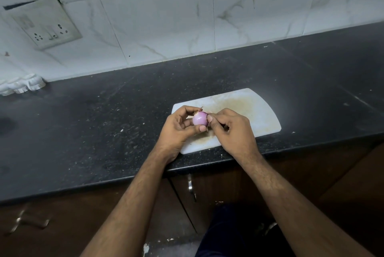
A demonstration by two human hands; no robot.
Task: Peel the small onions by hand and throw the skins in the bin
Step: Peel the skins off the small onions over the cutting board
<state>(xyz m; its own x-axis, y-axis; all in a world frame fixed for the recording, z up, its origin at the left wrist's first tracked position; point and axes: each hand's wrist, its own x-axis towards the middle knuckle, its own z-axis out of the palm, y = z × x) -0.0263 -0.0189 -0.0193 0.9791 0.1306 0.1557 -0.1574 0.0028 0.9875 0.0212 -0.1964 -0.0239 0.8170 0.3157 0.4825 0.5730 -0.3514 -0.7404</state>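
Both forearms reach up from the bottom of the frame to meet just right of centre, over the near edge of the black desk (87, 136). Under them lies a white chopping board (259, 115), stained brown in its middle, near the desk's front lip. The left hand (178, 128) cradles a small onion (200, 118) above the board's left part, fingers curled behind it and thumb pressed under its lower right. The right hand (232, 130) pinches at the onion's right side, thumb tip against the pink flesh, remaining fingers curled in; whether a strip of skin sits in that pinch is hidden.

Most of the bulb shows glossy pink, so peeling looks nearly done, with a papery brown wisp (199, 109) sticking up at its top left, by the left fingers. To finish well, the left hand should probably turn the bulb so that tuft faces the right thumbnail, then pull downward in one strip. No bin is in view.
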